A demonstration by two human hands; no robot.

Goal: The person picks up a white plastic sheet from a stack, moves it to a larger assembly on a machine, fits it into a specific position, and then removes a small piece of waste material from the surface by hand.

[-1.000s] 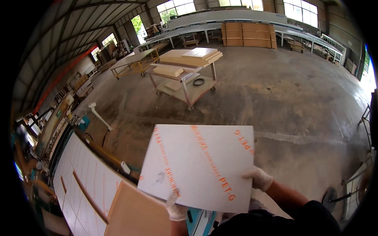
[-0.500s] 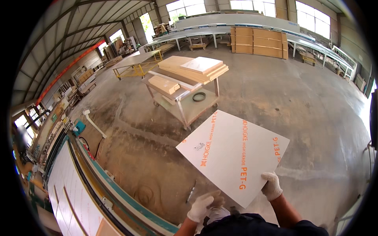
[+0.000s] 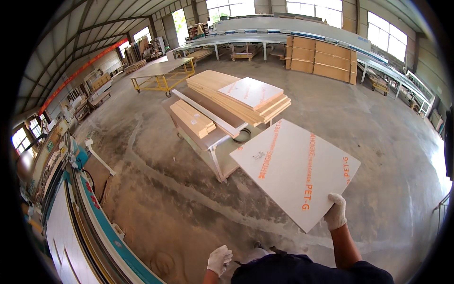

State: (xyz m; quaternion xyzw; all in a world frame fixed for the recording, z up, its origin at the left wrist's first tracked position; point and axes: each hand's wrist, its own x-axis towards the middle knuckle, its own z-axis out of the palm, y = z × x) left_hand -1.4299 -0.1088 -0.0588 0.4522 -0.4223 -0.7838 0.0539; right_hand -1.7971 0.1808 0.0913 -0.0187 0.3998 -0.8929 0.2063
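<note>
My right hand [image 3: 336, 212], in a white glove, grips the near edge of a flat white board with orange print [image 3: 295, 169] and holds it level above the concrete floor. My left hand [image 3: 219, 258], also gloved, hangs low by my body with curled fingers and holds nothing. Just beyond the board stands a metal trolley [image 3: 215, 142] stacked with wooden boards [image 3: 235, 97]; a similar white printed board [image 3: 251, 92] lies on top of the stack.
A long machine with a teal rail [image 3: 101, 222] runs along my left. A yellow-framed cart [image 3: 161, 75] stands farther back. Stacked brown panels [image 3: 321, 59] and long benches line the far wall. Bare concrete lies to the right.
My left hand has let go of the white board and dropped to my side. The board, now in the right hand only, has come closer to the stacked trolley.
</note>
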